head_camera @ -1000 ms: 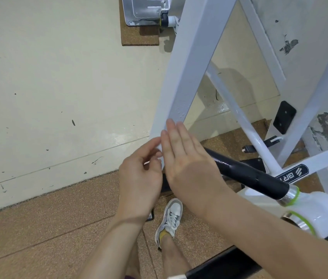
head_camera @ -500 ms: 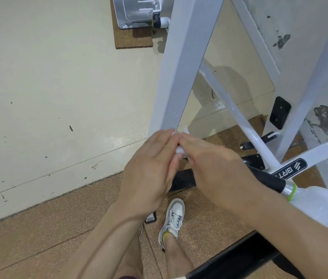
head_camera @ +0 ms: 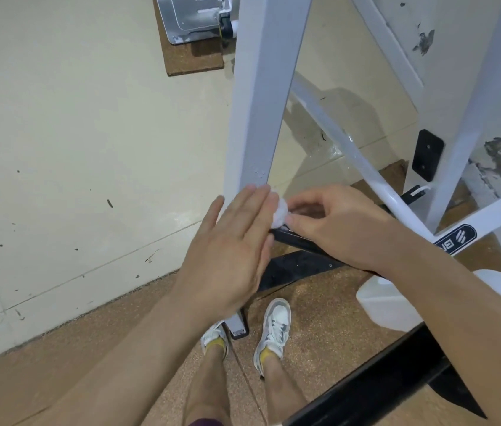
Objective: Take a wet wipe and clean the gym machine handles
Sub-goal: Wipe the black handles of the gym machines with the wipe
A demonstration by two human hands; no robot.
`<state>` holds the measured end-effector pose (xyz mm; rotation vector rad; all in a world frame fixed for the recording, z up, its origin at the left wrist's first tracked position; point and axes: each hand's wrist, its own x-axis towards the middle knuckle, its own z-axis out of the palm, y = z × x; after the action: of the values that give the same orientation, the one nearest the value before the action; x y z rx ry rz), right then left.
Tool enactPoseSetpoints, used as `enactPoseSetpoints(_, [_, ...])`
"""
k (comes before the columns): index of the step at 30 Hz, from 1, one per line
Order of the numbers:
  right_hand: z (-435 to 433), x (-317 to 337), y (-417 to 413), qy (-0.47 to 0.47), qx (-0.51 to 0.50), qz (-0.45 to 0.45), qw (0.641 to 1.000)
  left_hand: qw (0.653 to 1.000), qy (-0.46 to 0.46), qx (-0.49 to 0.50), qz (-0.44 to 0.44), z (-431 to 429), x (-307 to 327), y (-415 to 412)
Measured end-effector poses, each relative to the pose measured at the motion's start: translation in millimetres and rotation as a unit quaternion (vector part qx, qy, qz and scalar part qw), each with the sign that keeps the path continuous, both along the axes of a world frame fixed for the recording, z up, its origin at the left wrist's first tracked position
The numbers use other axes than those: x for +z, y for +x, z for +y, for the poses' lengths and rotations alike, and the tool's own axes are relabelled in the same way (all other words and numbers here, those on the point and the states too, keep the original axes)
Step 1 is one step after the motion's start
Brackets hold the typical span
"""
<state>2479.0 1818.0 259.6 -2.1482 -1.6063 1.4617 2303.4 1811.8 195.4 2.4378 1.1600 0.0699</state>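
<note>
White wet wipe [head_camera: 280,212], balled, was pinched in curled fingers of the right hand [head_camera: 344,229]; straight fingers of the left hand [head_camera: 230,250] lay against it, above a black handle [head_camera: 286,237].

hands [head_camera: 227,250] [head_camera: 341,226] 2 | wet wipe [head_camera: 280,214] 1 | shoes [head_camera: 275,327] [head_camera: 214,336] 2 | black handle [head_camera: 300,240] 1 | black bracket [head_camera: 427,155] 1

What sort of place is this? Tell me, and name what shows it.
Probably a gym: a white painted steel machine frame, a black rubber-gripped handle bar on it, and brown cork-like floor mats underfoot.
</note>
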Motion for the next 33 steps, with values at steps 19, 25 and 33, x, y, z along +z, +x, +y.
enactPoseSetpoints(19, [-18.6,14.9,10.9,0.066,-0.018,-0.133,0.989,0.993,-0.101,-0.044,-0.048,50.6,-2.7,28.1])
enactPoseSetpoints(25, [-39.5,27.6,-1.2,0.081,0.082,-0.183,0.976,0.978,0.102,-0.042,-0.179,-0.4,-19.6,-6.8])
enactPoseSetpoints(33, [-65.5,18.7,-0.8,0.144,0.075,-0.242,0.957,0.97,0.041,-0.11,-0.212,32.8,-8.1,-1.8])
